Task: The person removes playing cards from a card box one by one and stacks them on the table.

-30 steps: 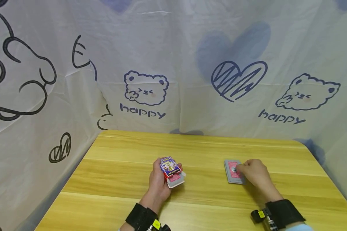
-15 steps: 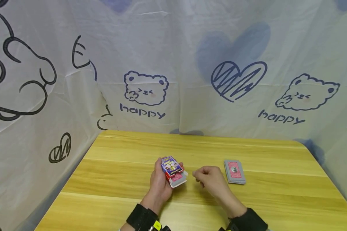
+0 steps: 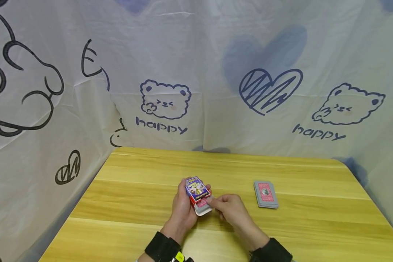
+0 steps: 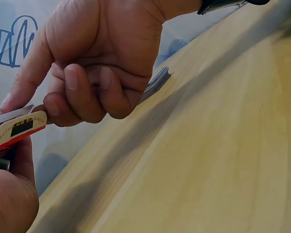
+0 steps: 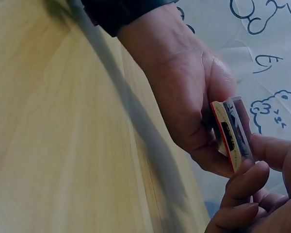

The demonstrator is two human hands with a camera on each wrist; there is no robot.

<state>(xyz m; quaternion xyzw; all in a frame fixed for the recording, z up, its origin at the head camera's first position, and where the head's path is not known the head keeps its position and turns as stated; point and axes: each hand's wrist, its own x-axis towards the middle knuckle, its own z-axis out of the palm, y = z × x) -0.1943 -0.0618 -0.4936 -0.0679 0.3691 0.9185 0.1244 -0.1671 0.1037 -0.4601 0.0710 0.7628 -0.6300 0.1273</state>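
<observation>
My left hand (image 3: 184,213) grips a playing card box (image 3: 197,188) with a dark blue, picture-printed front and red sides. Red-backed playing cards (image 3: 202,205) stick partway out of the box's open end, which faces me. At that end, my right hand (image 3: 233,211) pinches the cards, thumb on top and fingers curled below, as the left wrist view also shows. The box's pale flap (image 4: 20,130) appears there beside the right fingertips. Seen from the right wrist, the box's open end (image 5: 231,133) is between both hands.
A neat stack of red-backed cards (image 3: 266,195) lies face down on the wooden table (image 3: 144,182), right of both hands. White cloth (image 3: 216,120) with drawn bears and hearts hangs behind the table and along its sides.
My right hand has left the card stack, moved left across the table and taken hold of the cards at the box's open end. The left hand with the box has shifted slightly right.
</observation>
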